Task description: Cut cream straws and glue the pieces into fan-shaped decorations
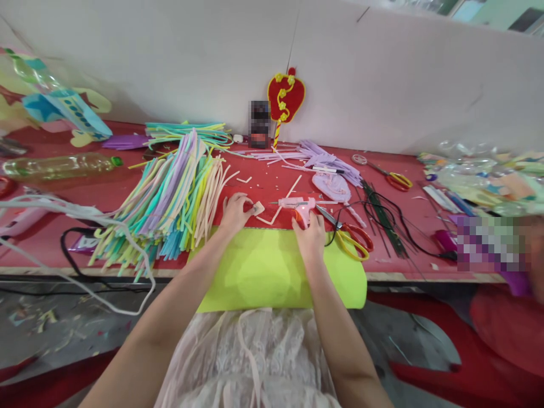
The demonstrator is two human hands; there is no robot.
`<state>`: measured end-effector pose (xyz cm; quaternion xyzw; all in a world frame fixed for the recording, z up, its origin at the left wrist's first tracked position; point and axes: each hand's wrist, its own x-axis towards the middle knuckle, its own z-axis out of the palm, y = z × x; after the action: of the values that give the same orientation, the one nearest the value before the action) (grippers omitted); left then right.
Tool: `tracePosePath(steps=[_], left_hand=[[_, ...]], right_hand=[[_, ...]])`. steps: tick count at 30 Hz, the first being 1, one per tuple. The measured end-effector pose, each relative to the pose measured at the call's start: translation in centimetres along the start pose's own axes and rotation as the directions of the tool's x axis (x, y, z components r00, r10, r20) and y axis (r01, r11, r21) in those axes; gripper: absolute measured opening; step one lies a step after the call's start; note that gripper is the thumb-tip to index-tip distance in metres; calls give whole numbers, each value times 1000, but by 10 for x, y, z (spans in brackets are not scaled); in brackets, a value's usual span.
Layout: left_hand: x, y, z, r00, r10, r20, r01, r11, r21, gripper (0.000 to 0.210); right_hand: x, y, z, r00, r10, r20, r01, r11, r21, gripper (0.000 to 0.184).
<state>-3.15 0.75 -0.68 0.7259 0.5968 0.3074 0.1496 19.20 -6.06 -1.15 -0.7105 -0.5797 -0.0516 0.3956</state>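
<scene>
My left hand (235, 214) pinches a small cream-coloured piece (258, 208) between thumb and fingertips, just above the red tabletop. My right hand (311, 237) is wrapped round the grip of a pink hot glue gun (293, 202), whose nozzle points left towards that piece. A clear glue stick (331, 202) sticks out of its back end. Bent cream pipe cleaners (278, 214) lie between the two hands. Under my wrists, a bright yellow-green sheet (259, 272) hangs over the table's front edge. Scissors with red and yellow handles (355, 241) rest right of my right hand.
A thick bundle of coloured pipe cleaners (165, 198) lies left, near a plastic bottle (63, 165) and white cable (138, 306). Lilac pipe cleaners (331, 160), dark green stems (385, 221) and more scissors (397, 180) lie right. A red fan-shaped ornament (293, 107) stands against the wall.
</scene>
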Motion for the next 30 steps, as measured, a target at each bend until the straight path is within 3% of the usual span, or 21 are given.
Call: tracePosePath(steps=[4,7,12,15,19,24,27,30], left_hand=[[0,2,-3,1000,-17,-1,17,1000,-4,11],[0,2,-2,1000,-18,-7,18,1000,-10,11],[0,1,-2,1000,3,-10,-3,1000,-22,11],[-1,1,-3,1000,10,-2,-10,1000,-18,12],[-1,2,-4,1000,13,-3,-14,1000,-18,12],[-1,3,-4,1000,3,-1,-3,1000,-23,12],[-1,2,-3,1000,4,-5,-4,1000,-27,12],[0,0,-1,1000,13,-6,-13,1000,-26,13]], right_hand=[[18,4,-9,997,33,-71,-33,999,0,49],[39,11,-13,987,135,-92,-139,989,-43,50],[65,29,-12,920,388,-62,-393,906,-159,53],[67,41,-6,887,454,-79,-461,872,-166,53],[62,48,-3,907,388,-165,-409,904,-123,49],[59,36,-15,902,307,-304,-360,923,-136,41],[57,25,-15,954,100,-284,-142,981,-133,26],[51,11,-1,978,-193,-77,191,981,-39,23]])
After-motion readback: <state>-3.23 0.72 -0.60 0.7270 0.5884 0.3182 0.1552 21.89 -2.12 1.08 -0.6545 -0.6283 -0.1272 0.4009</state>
